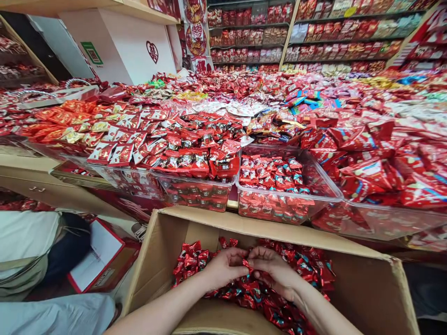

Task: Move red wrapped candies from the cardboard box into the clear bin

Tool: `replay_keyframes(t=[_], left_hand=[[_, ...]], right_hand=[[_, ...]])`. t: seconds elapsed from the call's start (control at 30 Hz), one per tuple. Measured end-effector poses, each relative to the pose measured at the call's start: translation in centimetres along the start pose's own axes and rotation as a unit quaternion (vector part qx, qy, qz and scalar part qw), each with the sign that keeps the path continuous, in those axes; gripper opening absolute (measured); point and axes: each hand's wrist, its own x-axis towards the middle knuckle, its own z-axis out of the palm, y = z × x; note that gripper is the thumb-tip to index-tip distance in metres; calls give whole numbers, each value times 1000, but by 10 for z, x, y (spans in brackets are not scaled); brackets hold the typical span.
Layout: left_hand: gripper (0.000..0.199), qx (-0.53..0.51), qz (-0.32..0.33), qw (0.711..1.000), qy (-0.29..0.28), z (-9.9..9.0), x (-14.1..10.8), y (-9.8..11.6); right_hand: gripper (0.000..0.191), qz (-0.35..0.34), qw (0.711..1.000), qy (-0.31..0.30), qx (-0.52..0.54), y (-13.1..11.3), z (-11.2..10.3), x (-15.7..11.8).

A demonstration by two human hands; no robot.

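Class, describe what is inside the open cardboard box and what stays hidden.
Inside the cardboard box is a heap of red packets, some with blue patches. The left hand and right hand cover its middle; lower packets and the floor beneath cannot be seen.

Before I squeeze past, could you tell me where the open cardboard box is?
The cardboard box is at bottom centre-right in the head view, just below the clear bins, with the left hand and right hand inside it.
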Motion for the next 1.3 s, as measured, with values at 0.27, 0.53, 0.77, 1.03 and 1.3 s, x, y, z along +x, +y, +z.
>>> replay_keyframes(t=[0.27,0.53,0.77,1.03,1.3], left_hand=[[32,-25,-23,993,117,-1,4,2],[28,-88,-40,978,183,-6,5,1],[28,-153,-48,973,167,-8,4,0],[23,26,60,994,91,-8,6,-1],[30,-7,-9,1000,-11,-6,-2,2]], right_hand=[[28,-88,989,47,-105,20,-4,16],[30,-60,992,-8,-106,29,1,14],[26,-73,991,-31,-112,24,2,13],[37,-120,986,-55,-99,25,4,15],[27,-107,987,-5,-118,18,8,11]])
